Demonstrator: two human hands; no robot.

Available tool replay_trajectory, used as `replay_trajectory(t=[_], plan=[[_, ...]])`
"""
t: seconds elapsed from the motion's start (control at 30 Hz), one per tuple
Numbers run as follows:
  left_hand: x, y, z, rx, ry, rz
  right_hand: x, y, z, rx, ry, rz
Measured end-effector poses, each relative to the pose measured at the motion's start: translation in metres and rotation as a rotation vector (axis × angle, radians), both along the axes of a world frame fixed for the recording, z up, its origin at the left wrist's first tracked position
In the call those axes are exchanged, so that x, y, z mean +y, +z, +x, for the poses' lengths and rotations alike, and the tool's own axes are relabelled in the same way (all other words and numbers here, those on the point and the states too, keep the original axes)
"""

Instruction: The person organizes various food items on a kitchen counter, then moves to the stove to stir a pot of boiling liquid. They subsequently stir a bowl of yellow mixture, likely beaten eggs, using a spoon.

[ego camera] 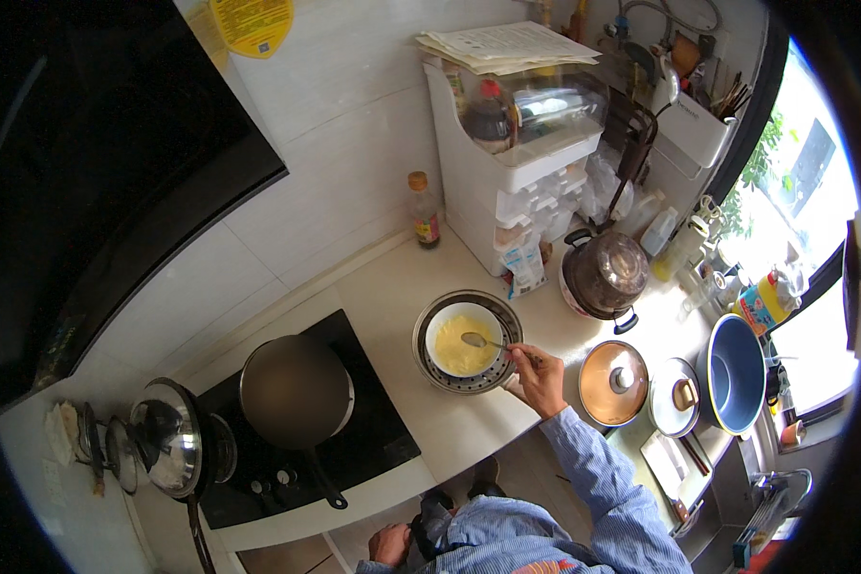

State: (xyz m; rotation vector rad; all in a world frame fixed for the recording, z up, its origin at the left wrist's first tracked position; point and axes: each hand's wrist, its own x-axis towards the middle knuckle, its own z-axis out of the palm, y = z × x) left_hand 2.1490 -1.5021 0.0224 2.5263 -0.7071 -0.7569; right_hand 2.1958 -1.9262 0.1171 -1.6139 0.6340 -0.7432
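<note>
My right hand (538,373) grips the handle of a metal spoon (475,340). The spoon's bowl rests in a pale yellow, egg-like mixture (453,350) inside a white bowl (495,326). Around that bowl is a round perforated steel steamer tray (422,359) on the counter. Low in the view, close to my body, my left hand (389,545) has its fingers curled beside something dark; whether it holds anything is hidden.
Left of the bowl, a long-handled pan (294,394), its inside blurred, sits on the black cooktop (384,438). A sauce bottle (424,212) stands by the wall. Rightward are a lidded pot (606,276), a glass lid (613,394), a cleaver (664,459) and a blue basin (735,377).
</note>
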Motion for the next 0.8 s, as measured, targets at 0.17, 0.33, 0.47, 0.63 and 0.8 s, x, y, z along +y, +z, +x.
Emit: replay_trajectory(t=[0.17,0.33,0.47,0.63,0.8], plan=[[-0.007,0.016,0.009,0.153,-0.050,0.218,0.001,0.010,0.006,0.141,-0.001,-0.311],[-0.009,0.020,0.006,0.137,-0.006,0.224,0.007,-0.008,0.000,0.134,0.064,-0.364],[-0.005,0.009,0.007,0.140,-0.054,0.224,0.013,-0.006,-0.005,0.145,0.082,-0.264],[-0.006,0.007,0.008,0.137,-0.070,0.225,0.018,0.003,-0.010,0.176,0.092,-0.268],[-0.010,0.016,0.008,0.125,-0.063,0.220,0.023,-0.003,-0.009,0.116,0.112,-0.243]])
